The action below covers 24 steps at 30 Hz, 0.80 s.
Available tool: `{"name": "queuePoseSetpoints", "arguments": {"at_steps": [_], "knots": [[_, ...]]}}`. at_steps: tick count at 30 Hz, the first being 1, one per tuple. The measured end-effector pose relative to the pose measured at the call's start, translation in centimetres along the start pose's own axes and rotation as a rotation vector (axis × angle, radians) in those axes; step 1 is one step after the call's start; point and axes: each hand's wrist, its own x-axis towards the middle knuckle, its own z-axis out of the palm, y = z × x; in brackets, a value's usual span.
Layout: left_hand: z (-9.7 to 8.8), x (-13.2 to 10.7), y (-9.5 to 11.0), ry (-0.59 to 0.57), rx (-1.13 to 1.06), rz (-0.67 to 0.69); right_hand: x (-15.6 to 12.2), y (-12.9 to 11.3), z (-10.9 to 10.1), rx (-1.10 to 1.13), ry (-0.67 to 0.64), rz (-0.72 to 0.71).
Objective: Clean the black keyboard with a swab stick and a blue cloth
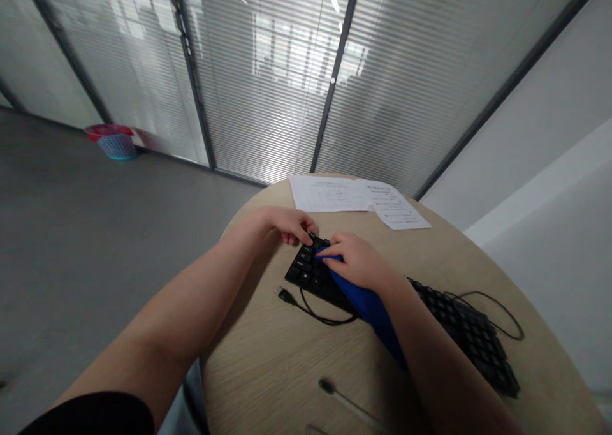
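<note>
A black keyboard [459, 323] lies across a round wooden table [287, 358]. My left hand [287, 223] rests on the keyboard's far left corner, fingers curled against its edge. My right hand [356, 261] is closed on a blue cloth [370, 307] and presses it onto the keys at the left end. The cloth trails back under my right forearm. The keyboard's black cable [310, 307] with its USB plug lies loose on the table in front.
Two printed paper sheets [354, 199] lie at the table's far edge. A thin dark-tipped tool [344, 400] lies near the front edge. A red and blue basket [113, 141] stands on the grey floor by the glass wall with blinds.
</note>
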Motion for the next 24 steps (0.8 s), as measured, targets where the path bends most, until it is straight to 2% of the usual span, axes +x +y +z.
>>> {"name": "queuePoseSetpoints", "arguments": {"at_steps": [9, 12, 16, 21, 24], "knots": [[0.0, 0.0, -0.2, 0.002, 0.012, 0.017, 0.1, -0.7, -0.3, -0.042, -0.018, 0.031], [0.0, -0.1, -0.1, 0.002, -0.012, 0.002, 0.1, -0.7, -1.1, -0.025, -0.012, 0.023], [-0.1, -0.1, -0.1, 0.004, -0.013, 0.009, -1.4, -0.1, -4.9, 0.159, 0.115, 0.052], [-0.2, 0.2, -0.5, -0.019, 0.040, 0.048, -6.7, 0.8, -11.6, 0.505, 0.273, 0.195], [-0.2, 0.3, -0.5, -0.010, 0.037, 0.035, -10.5, 0.2, -13.9, 0.698, 0.662, 0.132]]}}
